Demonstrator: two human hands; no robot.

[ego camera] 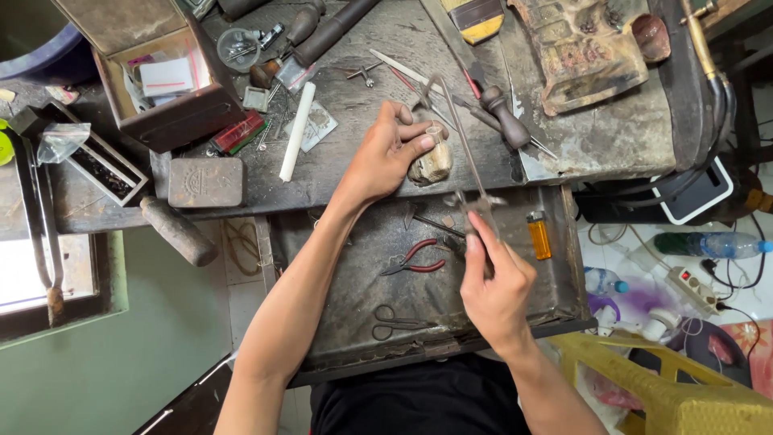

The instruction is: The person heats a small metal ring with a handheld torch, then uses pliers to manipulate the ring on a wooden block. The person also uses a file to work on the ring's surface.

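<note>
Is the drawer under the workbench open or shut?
Open. The drawer is pulled out toward the person, and its inside shows: red-handled pliers, scissors and an orange lighter lie on its floor.

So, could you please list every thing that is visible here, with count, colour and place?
pliers: 1, red handles, in the open drawer
scissors: 1, dark, drawer front
lighter: 1, orange, drawer right
white rod: 1, white, on the bench
metal tin: 1, grey, bench left edge
wooden box: 1, brown, open, top left
water bottle: 1, clear, floor right
small ring: 1, pale, on a stone block, pinched by left fingers
saw frame: 1, metal, held
left hand: on the ring
right hand: grips the saw frame
</note>
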